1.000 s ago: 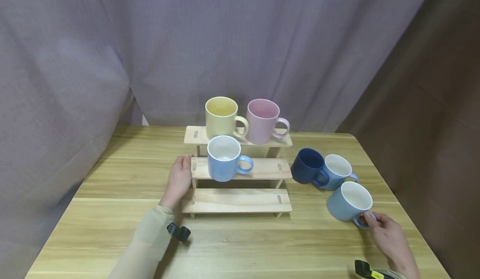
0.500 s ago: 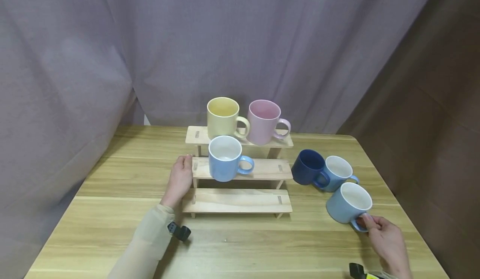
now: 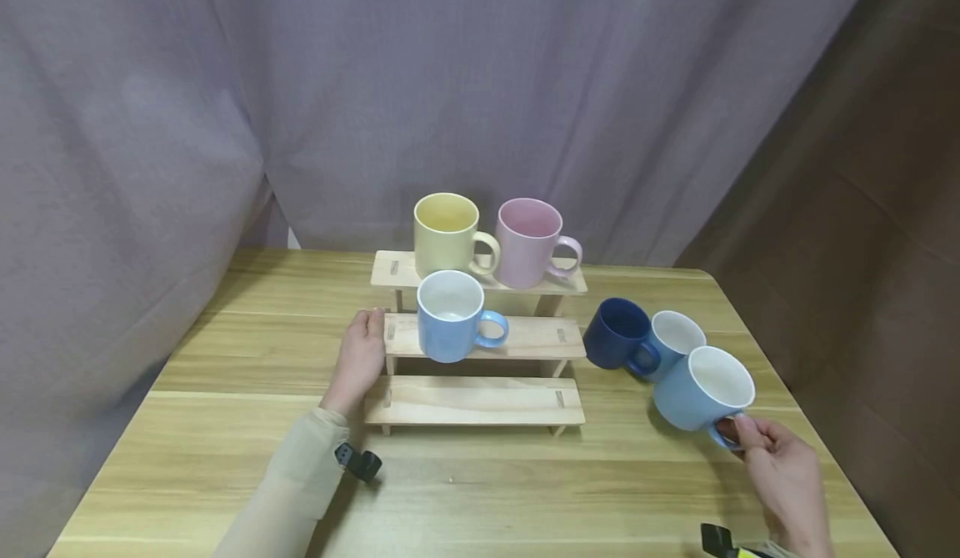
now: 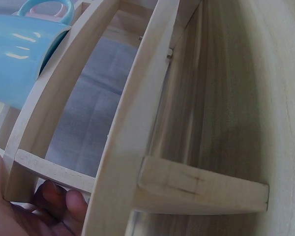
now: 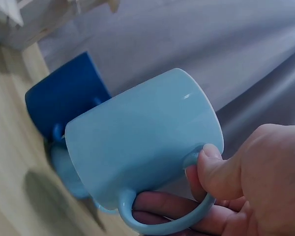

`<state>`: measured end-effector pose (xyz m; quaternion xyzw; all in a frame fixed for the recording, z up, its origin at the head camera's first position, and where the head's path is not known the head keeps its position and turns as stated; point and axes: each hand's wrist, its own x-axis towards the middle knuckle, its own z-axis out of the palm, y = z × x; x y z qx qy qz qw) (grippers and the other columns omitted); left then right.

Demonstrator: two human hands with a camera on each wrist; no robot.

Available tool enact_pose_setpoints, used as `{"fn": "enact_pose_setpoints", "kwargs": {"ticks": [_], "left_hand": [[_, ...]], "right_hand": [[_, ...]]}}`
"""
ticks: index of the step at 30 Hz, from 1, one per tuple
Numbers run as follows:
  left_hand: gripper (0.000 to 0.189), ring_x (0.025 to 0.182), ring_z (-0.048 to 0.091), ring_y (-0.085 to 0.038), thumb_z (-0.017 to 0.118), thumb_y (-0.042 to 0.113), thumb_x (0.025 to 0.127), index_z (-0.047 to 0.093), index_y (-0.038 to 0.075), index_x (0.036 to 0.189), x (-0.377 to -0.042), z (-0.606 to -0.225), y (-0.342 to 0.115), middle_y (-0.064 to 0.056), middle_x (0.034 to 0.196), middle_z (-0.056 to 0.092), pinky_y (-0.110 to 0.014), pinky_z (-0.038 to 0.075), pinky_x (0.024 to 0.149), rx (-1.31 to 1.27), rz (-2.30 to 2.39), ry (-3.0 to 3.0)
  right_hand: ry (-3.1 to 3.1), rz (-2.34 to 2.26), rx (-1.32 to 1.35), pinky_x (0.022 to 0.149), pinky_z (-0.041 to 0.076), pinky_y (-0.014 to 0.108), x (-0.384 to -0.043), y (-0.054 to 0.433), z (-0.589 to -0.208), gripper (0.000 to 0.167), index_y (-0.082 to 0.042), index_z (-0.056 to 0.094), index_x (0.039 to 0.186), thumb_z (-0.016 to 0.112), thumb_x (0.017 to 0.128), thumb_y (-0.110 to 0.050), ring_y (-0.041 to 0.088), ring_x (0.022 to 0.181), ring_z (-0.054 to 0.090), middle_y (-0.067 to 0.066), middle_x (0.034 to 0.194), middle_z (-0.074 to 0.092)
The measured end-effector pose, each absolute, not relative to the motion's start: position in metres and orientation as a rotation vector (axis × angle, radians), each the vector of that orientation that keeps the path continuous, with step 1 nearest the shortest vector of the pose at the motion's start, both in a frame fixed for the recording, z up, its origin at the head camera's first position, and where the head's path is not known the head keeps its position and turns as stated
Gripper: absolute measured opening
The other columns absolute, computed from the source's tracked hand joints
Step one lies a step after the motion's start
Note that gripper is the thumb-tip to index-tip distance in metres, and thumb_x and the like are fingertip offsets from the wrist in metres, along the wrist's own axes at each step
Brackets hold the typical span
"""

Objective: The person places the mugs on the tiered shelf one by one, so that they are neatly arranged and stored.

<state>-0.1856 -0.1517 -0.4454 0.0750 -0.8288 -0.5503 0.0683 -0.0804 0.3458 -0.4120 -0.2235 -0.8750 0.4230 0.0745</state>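
Observation:
A light blue mug point(image 3: 686, 395) with a white inside hangs just above the table at the right, leaning a little. My right hand point(image 3: 783, 466) grips it by the handle, thumb on top and fingers through the loop, as the right wrist view shows. At the left end of a three-step wooden rack point(image 3: 472, 399), my left hand point(image 3: 362, 362) holds the middle shelf; fingertips point(image 4: 76, 204) curl beneath the wood in the left wrist view. Another blue mug point(image 3: 447, 329) stands on that middle shelf, its handle to the right.
On the top shelf are a yellow mug point(image 3: 441, 245) and a pink mug point(image 3: 521, 249). Right of the rack, a dark blue mug point(image 3: 609, 341) and another light blue mug point(image 3: 666, 349), partly covered by the held one, stand on the table point(image 3: 495, 491). A grey curtain point(image 3: 480, 82) hangs behind.
The mug in my right hand has risen off the table and now overlaps more of the light blue mug behind it. My left hand has stayed at the rack.

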Motion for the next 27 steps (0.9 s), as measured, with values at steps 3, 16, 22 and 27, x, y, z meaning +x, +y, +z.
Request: {"fn": "enact_pose_setpoints", "kwargs": {"ticks": [3,16,22,27], "left_hand": [[0.049,0.074,0.047,-0.024,0.027,0.039,0.107,0.053,-0.002,0.114,-0.186,-0.446,-0.151,-0.01,0.083,0.048,-0.035,0.043,0.063,0.231,-1.661,-2.499],[0.05,0.076,0.048,-0.025,0.026,0.041,0.106,0.053,-0.001,0.116,-0.184,-0.444,-0.151,-0.011,0.084,0.048,-0.035,0.044,0.065,0.23,-1.686,-2.494],[0.048,0.073,0.046,-0.024,0.027,0.038,0.107,0.053,-0.001,0.114,-0.184,-0.444,-0.152,-0.01,0.083,0.046,-0.036,0.043,0.063,0.233,-1.702,-2.478],[0.047,0.074,0.046,-0.024,0.028,0.037,0.107,0.053,-0.001,0.114,-0.185,-0.444,-0.151,-0.01,0.083,0.047,-0.035,0.043,0.064,0.235,-1.695,-2.48]], "right_hand": [[-2.624,1.308,-0.649,0.062,0.047,0.013,-0.081,0.342,-0.406,0.055,0.008,0.055,0.124,0.045,0.101,-0.041,-0.006,0.075,0.061,-0.009,0.087,0.071],[-2.605,1.274,-0.527,0.065,0.046,0.013,-0.088,0.315,-0.386,0.05,0.006,0.059,0.119,0.048,0.101,-0.038,-0.006,0.077,0.062,-0.004,0.091,0.072],[-2.654,1.23,-0.501,0.067,0.043,0.018,-0.096,0.302,-0.379,0.051,0.002,0.061,0.12,0.049,0.1,-0.044,-0.005,0.079,0.061,0.001,0.095,0.073],[-2.64,1.254,-0.405,0.068,0.043,0.018,-0.104,0.287,-0.376,0.047,0.004,0.061,0.117,0.05,0.101,-0.039,-0.005,0.081,0.061,0.004,0.095,0.073]]}}
